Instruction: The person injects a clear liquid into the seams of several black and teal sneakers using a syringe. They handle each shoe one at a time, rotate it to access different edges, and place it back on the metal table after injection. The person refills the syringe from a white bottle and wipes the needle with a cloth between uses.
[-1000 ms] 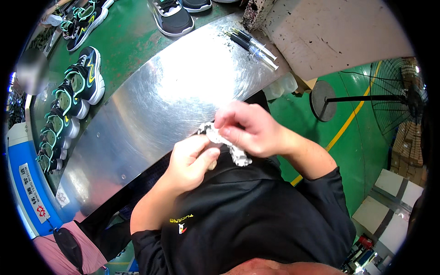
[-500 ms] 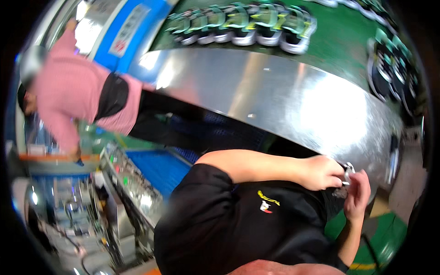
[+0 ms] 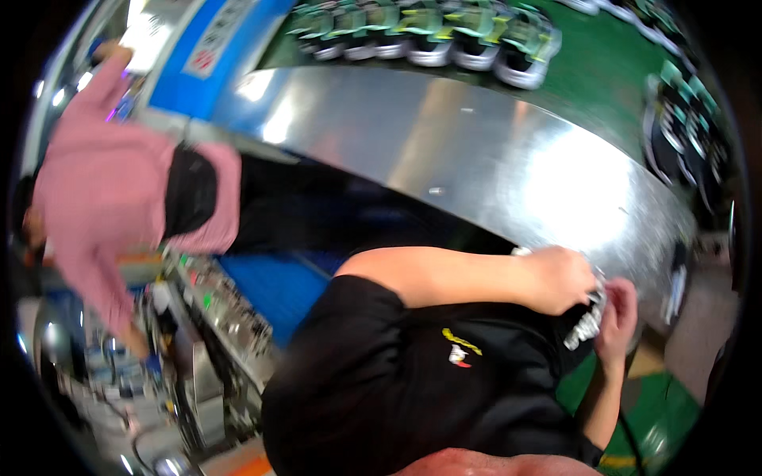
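My left hand (image 3: pixel 562 279) is curled closed at the near edge of the metal table, its forearm crossing in front of my black shirt. A crumpled white bundle (image 3: pixel 586 329) of lace-like strands hangs below its fingers; blur hides its exact kind. Close on the right, my right hand (image 3: pixel 617 317) pinches the upper part of the bundle, fingertips almost meeting the left hand's. A further white bit (image 3: pixel 521 251) sticks out behind my left hand. The steel tabletop (image 3: pixel 492 159) stretches just beyond both hands.
Rows of green, black and white shoes (image 3: pixel 429 36) stand on the green floor past the table, with more shoes (image 3: pixel 686 127) at right. A co-worker in pink (image 3: pixel 103 174) stands at left by machinery (image 3: pixel 226 305). A pen-like item (image 3: pixel 676 289) lies at the table's right end.
More of the white bundle now shows, hanging below my hands. Both hands stay close together. The co-worker's lower arm has moved down over the machinery.
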The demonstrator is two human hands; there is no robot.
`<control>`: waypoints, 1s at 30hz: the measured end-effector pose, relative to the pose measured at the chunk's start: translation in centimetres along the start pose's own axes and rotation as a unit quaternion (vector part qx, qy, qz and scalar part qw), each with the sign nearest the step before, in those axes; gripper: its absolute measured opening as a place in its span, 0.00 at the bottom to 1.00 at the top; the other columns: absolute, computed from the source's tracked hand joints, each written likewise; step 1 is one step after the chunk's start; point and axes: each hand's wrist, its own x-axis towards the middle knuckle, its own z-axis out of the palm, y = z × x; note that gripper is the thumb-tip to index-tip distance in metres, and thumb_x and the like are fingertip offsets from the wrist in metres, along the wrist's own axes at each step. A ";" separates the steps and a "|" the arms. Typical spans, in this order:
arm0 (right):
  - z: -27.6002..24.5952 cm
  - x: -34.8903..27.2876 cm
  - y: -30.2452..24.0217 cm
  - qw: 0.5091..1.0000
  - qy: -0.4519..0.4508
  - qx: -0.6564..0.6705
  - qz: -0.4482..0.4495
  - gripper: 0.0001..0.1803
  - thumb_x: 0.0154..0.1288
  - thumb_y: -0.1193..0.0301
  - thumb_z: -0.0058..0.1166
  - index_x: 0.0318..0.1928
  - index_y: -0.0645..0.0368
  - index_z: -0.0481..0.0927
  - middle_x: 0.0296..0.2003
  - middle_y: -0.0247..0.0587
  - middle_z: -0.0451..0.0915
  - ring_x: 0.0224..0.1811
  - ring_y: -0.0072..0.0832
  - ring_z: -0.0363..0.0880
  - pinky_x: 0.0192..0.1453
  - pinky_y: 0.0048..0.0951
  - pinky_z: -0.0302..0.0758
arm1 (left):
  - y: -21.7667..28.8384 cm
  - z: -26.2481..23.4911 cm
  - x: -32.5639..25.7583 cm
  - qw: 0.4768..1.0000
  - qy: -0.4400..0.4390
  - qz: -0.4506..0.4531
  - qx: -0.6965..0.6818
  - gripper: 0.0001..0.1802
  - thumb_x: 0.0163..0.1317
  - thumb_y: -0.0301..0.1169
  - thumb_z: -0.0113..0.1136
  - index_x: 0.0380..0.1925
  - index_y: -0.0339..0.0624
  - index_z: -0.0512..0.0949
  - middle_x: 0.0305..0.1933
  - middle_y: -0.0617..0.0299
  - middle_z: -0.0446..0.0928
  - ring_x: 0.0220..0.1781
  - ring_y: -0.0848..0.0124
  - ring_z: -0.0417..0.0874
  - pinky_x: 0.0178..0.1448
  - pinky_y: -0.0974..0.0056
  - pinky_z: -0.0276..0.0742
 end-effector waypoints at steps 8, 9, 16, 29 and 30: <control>0.3 2.5 -2.6 0.996 0.025 -0.083 -0.003 0.13 0.61 0.83 0.42 0.45 0.62 0.75 0.33 0.40 0.76 0.32 0.29 0.74 0.41 0.25 0.72 | -0.7 -1.5 2.8 0.998 0.041 0.047 0.018 0.13 0.48 0.26 0.65 0.35 0.36 0.77 0.27 0.52 0.76 0.30 0.55 0.78 0.33 0.56 0.76; 0.5 2.9 -1.4 0.997 0.066 -0.033 -0.009 0.12 0.64 0.80 0.41 0.46 0.62 0.74 0.35 0.37 0.76 0.34 0.24 0.73 0.43 0.23 0.71 | -0.6 -2.1 3.9 0.994 0.007 0.054 0.092 0.13 0.46 0.26 0.65 0.33 0.38 0.76 0.25 0.55 0.74 0.28 0.57 0.77 0.31 0.57 0.75; -3.5 3.3 -2.9 0.982 0.105 0.150 0.040 0.18 0.69 0.77 0.46 0.59 0.61 0.68 0.28 0.24 0.72 0.30 0.08 0.66 0.34 0.13 0.65 | 0.3 -2.7 8.3 0.982 0.022 0.123 0.143 0.13 0.46 0.28 0.66 0.34 0.43 0.77 0.25 0.61 0.74 0.31 0.63 0.76 0.33 0.60 0.75; -12.5 8.2 -4.1 0.727 0.101 -0.654 -0.184 0.14 0.60 0.72 0.56 0.48 0.54 0.76 0.30 0.42 0.78 0.36 0.41 0.80 0.40 0.38 0.78 | -2.9 -7.5 0.5 0.979 0.163 -0.088 -0.088 0.12 0.57 0.26 0.63 0.39 0.29 0.79 0.29 0.53 0.78 0.29 0.63 0.77 0.37 0.64 0.73; -10.5 8.8 -3.8 0.778 0.087 -0.600 -0.167 0.11 0.56 0.76 0.59 0.42 0.56 0.80 0.33 0.43 0.79 0.35 0.40 0.79 0.39 0.35 0.77 | -3.1 -7.3 0.1 0.976 0.171 -0.093 -0.095 0.12 0.57 0.26 0.63 0.39 0.29 0.79 0.29 0.53 0.78 0.29 0.63 0.77 0.37 0.65 0.73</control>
